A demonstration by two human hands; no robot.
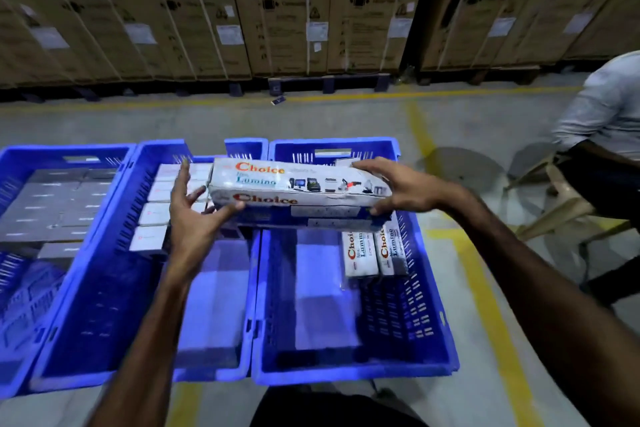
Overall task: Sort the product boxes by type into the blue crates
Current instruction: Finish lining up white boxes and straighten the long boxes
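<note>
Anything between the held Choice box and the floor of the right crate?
Nothing visible. Both hands, left hand and right hand, hold the Choice box over the right blue crate. Two matching Choice boxes lie along its right wall; the floor left of them looks bare.

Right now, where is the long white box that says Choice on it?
In the head view it is mid-frame: the Choice box is held at its ends by the left hand and right hand, above the far end of the right crate.

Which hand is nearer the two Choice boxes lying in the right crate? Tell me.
Right. The right hand is just above the two Choice boxes; the left hand is farther left, over the middle crate.
</note>
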